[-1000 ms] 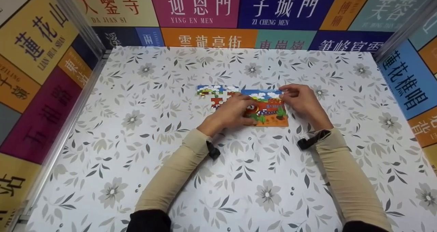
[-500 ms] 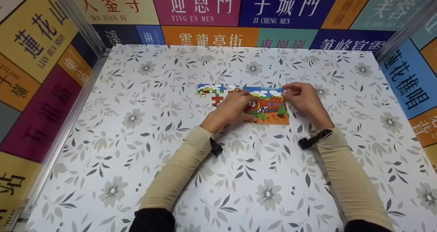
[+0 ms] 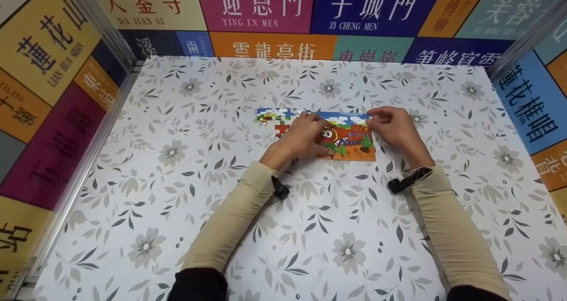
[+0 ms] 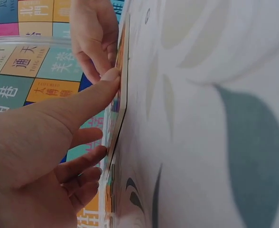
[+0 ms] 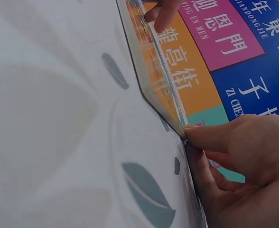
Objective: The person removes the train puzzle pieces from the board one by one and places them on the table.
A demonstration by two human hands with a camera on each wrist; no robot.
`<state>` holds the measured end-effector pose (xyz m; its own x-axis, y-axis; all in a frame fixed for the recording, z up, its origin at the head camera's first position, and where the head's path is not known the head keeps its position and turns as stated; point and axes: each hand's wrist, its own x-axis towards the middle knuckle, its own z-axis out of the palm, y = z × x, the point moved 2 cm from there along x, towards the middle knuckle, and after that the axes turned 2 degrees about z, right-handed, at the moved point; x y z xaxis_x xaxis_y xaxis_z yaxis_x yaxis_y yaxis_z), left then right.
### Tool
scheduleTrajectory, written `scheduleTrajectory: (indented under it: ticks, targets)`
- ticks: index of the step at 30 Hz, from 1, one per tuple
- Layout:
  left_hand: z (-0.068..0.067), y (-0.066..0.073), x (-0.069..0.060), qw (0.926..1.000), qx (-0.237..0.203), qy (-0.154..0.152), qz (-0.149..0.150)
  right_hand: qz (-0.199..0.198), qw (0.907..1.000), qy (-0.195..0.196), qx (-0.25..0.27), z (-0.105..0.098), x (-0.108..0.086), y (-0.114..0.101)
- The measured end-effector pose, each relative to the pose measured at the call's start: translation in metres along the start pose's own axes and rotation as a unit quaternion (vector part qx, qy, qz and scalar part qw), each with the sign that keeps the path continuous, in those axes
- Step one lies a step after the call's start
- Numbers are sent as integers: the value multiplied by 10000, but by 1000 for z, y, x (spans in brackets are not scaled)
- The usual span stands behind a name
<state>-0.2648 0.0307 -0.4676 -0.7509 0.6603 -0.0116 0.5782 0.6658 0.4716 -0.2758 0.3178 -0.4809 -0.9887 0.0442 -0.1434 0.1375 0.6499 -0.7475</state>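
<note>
A thin rectangular jigsaw puzzle (image 3: 352,134) lies on the patterned tablecloth. Its picture has a red train with a face, green plants and a blue sky. My left hand (image 3: 299,139) covers its left end; in the left wrist view the thumb (image 4: 108,78) rests on the puzzle and the other fingers are slightly bent. My right hand (image 3: 392,123) pinches the far right corner between thumb and fingers, seen closely in the right wrist view. Left of the puzzle lie joined loose pieces (image 3: 273,114) and a red piece (image 3: 281,130), partly hidden by my left hand.
The white floral tablecloth (image 3: 345,248) spreads around both arms. Coloured panels with large lettering (image 3: 261,6) stand along the back and both sides, meeting the table at its edges.
Both hands and the puzzle sit slightly higher in the head view than one second ago. My left hand has shifted a little rightward. Hardly anything differs over the last half second.
</note>
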Motion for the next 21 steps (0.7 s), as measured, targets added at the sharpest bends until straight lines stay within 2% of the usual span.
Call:
scheduleTrajectory:
  ticks: [9,21]
  targets:
    - [0,-3,1,9998,-24,172,78,-284,9995,103,15,0,-3,0]
    - [1,-5,3,9986,-398,356,36,-116,9999,9,44,-1,-2,-1]
